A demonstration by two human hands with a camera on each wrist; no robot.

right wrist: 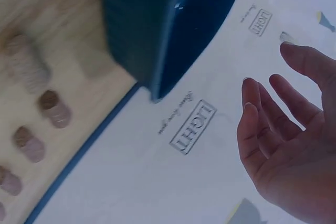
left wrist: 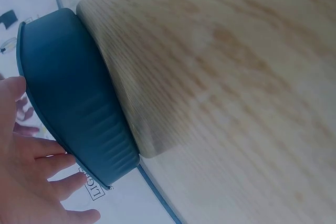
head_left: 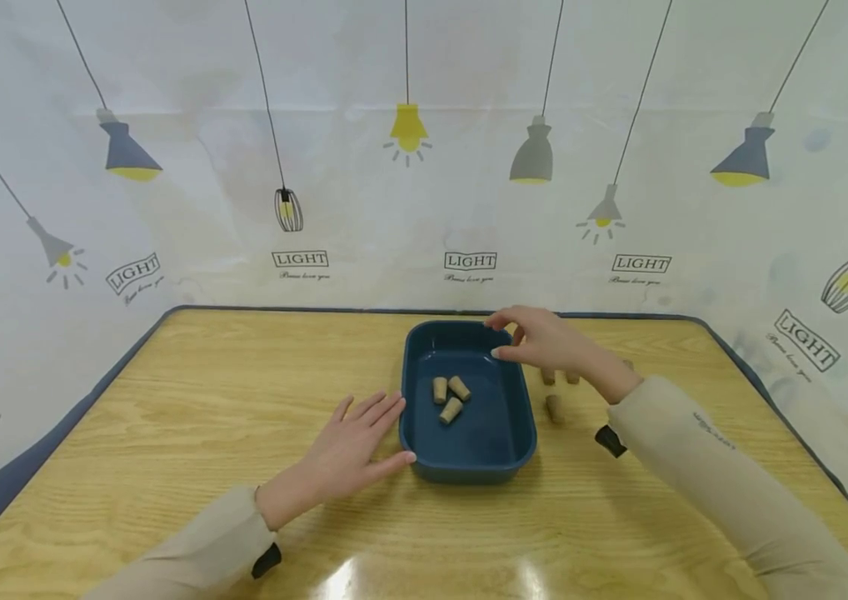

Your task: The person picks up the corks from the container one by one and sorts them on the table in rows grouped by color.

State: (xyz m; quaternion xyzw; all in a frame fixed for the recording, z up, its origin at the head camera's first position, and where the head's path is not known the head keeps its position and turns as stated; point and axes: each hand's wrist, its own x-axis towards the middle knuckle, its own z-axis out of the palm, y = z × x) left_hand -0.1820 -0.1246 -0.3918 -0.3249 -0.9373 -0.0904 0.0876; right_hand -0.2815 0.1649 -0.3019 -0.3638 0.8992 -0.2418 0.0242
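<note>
A deep blue rectangular dish (head_left: 487, 437) stands on the wooden table, with three tapered corks (head_left: 451, 410) lying together on its floor. My left hand (head_left: 345, 450) spreads its straight fingers against the dish's left side; in the left wrist view its thumb and fingers (left wrist: 55, 163) lie along the rim. Over the dish's far right corner hovers my right hand (head_left: 540, 337), thumb and fingers apart and loosely bent. Nothing lies between those fingers in the right wrist view. Several more corks (right wrist: 54, 109) are on the table right of the dish, partly hidden by the right hand in the head view.
The table (head_left: 244, 383) is pale wood with a dark blue edge. Behind it hangs a white backdrop (head_left: 356, 208) printed with lamps and lettering. Black straps (head_left: 610, 440) show at both sleeve cuffs.
</note>
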